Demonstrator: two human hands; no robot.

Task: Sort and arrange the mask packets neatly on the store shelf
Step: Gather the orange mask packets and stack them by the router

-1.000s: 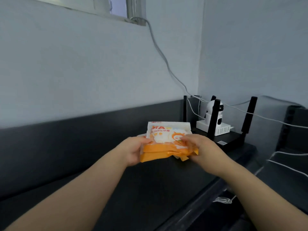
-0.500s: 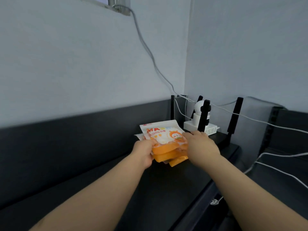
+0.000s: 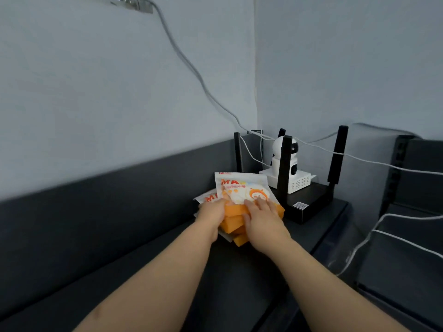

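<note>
- Right now I judge the step in hand to be setting down and squaring a stack of mask packets (image 3: 242,200) on the dark shelf (image 3: 148,267), near its far end
- My left hand (image 3: 212,213) grips the stack's left edge, fingers curled round it, while my right hand (image 3: 262,220) lies over the right part with fingers spread flat on the top packet; neither is clenched shut, both bear on the packets
- The top packet is white with orange print and tilts a little out of line with those under it; the orange lower edges fan out unevenly at the near side, and another white packet (image 3: 206,197) pokes out to the left beneath
- I cannot tell whether the stack's underside fully rests on the shelf or is partly held up
- Next, as I see it, the move calls for pressing the sides inward and nudging the near edges flush, then letting go gently so the slippery wrappers do not slide
- Just beside the stack on the right sits a black router (image 3: 309,207) with upright antennas, carrying a small white camera (image 3: 285,161); white cables (image 3: 359,156) trail across behind, so the packets want keeping off them
- No box, tray or bin shows here: the packets lie loose on the shelf, nothing holding them
</note>
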